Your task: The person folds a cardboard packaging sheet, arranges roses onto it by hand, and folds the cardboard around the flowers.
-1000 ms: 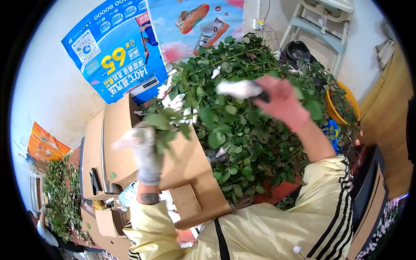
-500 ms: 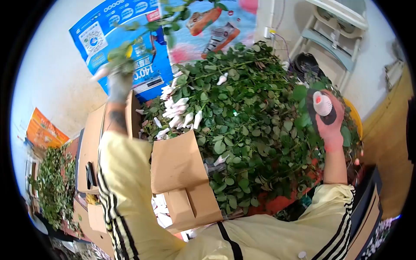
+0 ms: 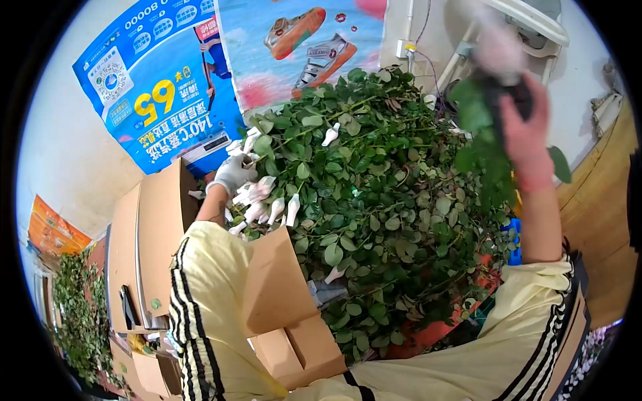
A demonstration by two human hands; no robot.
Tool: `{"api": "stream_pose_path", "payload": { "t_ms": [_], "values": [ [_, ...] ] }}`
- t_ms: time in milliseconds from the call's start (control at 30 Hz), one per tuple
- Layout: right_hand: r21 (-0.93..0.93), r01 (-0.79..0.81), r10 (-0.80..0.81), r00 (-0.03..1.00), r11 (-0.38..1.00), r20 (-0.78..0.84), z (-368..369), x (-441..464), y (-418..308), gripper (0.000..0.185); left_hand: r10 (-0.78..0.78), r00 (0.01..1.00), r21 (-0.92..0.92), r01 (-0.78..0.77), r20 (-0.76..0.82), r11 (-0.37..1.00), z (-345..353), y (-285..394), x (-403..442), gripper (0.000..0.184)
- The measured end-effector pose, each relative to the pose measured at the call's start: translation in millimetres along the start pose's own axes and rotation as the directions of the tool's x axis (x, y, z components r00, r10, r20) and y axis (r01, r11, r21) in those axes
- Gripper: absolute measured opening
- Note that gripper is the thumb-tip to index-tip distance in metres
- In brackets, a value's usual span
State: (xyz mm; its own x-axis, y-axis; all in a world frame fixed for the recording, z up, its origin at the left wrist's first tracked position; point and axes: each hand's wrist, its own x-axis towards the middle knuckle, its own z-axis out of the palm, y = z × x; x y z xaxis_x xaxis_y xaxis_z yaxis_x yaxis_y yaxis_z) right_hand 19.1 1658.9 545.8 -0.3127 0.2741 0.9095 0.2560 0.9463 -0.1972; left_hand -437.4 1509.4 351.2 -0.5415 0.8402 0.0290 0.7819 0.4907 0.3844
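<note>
My left hand [image 3: 235,172], in a whitish glove, reaches into the cluster of rose buds at the left edge of the leafy heap. Its fingers curl around a rose there, partly hidden by other buds and leaves. Several roses [image 3: 275,210] lie just below it, their heads in pale sleeves. Raised at the upper right, my right hand [image 3: 525,123] wears a pink glove with a dark palm. It is closed on roses, whose pale heads [image 3: 500,53] are smeared by motion above the fingers. Green leaves [image 3: 476,110] hang beside that hand.
A large heap of leafy rose stems [image 3: 394,194] fills the middle. An open cardboard box [image 3: 277,281] stands in front, with more cardboard [image 3: 157,214] at left. Posters [image 3: 304,50] hang on the wall; a white high chair [image 3: 528,20] stands behind my right hand.
My left hand has come down from the upper left to the buds, and the leafy stem it held is out of it. My right hand has risen with its roses. The view has shifted slightly.
</note>
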Motion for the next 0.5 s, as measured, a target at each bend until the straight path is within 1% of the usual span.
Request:
{"api": "stream_pose_path", "payload": {
  "t_ms": [33, 67, 100, 133, 167, 200, 233, 267, 333, 367, 400, 433, 467, 500],
  "values": [
    [-0.06, 0.115, -0.107, 0.987, 0.992, 0.119, 18.5, 0.7, -15.5, 0.042, 0.047, 0.999, -0.086, -0.046, 0.02, 0.995, 0.3, -11.3, 7.4, 0.05],
    [-0.17, 0.242, -0.196, 0.948, 0.955, 0.251, 38.3, -0.4, -28.2, 0.042, 0.098, 0.995, -0.068, -0.101, -0.036, 0.993, -14.2, -0.7, -3.0, 0.043],
    [-0.242, 0.385, -0.28, 0.883, 0.891, 0.376, 58.1, -1.3, -40.8, 0.043, 0.149, 0.988, -0.251, -0.152, -0.03, 0.956, -21.3, -1.9, -3.8, 0.038],
    [-0.306, 0.448, -0.269, 0.834, 0.84, 0.482, 80.5, -7.2, -51.6, 0.044, 0.204, 0.978, -0.423, -0.199, -0.035, 0.884, -28.3, -2.8, -4.9, 0.032],
    [-0.262, 0.425, -0.173, 0.748, 0.867, 0.641, 108.3, -5.7, -62.3, 0.045, 0.211, 0.975, -0.536, -0.146, 0.062, 0.831, -48.7, 15.6, -20.1, 0.028],
    [-0.225, 0.393, -0.079, 0.624, 0.892, 0.777, 134.8, -3.6, -67.1, 0.047, 0.23, 0.96, -0.638, -0.079, 0.157, 0.766, -69.3, 40.3, -37.6, 0.025],
    [-0.22, 0.394, -0.084, 0.624, 0.893, 0.777, 158.6, -9.2, -63.7, 0.047, 0.333, 0.926, -0.768, -0.081, 0.177, 0.635, -76.6, 50.0, -40.9, 0.027],
    [-0.221, 0.399, -0.096, 0.637, 0.89, 0.765, 186.1, -19.6, -56.9, 0.051, 0.326, 0.925, -0.784, -0.054, 0.194, 0.618, -93.1, 71.4, -55.2, 0.031],
    [-0.219, 0.416, -0.126, 0.658, 0.883, 0.742, 234.8, -37.4, -44.4, 0.059, 0.387, 0.922, -0.79, -0.227, 0.015, 0.57, -88.7, 74.3, -59.5, 0.04],
    [-0.217, 0.423, -0.141, 0.669, 0.88, 0.73, 244.7, -35.7, -45.3, 0.063, 0.389, 0.92, -0.803, -0.195, 0.05, 0.563, -88.9, 79.5, -60.9, 0.045],
    [-0.21, 0.426, -0.149, 0.667, 0.88, 0.73, 248.4, -30.8, -38.4, 0.063, 0.414, 0.91, -0.872, -0.17, 0.041, 0.459, -86.3, 83.9, -67.1, 0.051],
    [-0.197, 0.433, -0.165, 0.665, 0.879, 0.728, 245.2, -24.0, -29.8, 0.064, 0.438, 0.898, -0.962, -0.097, 0.026, 0.255, -80.0, 87.3, -73.0, 0.056],
    [-0.185, 0.438, -0.177, 0.663, 0.88, 0.727, 234.1, -16.0, -32.3, 0.065, 0.461, 0.888, -0.999, -0.012, 0.007, 0.038, -74.4, 87.4, -75.6, 0.06],
    [-0.252, 0.363, -0.066, 0.674, 0.897, 0.736, 220.0, -6.5, -32.1, 0.063, 0.602, 0.798, -0.997, 0.021, -0.029, -0.077, -63.1, 70.7, -58.3, 0.067]
  ]
}}
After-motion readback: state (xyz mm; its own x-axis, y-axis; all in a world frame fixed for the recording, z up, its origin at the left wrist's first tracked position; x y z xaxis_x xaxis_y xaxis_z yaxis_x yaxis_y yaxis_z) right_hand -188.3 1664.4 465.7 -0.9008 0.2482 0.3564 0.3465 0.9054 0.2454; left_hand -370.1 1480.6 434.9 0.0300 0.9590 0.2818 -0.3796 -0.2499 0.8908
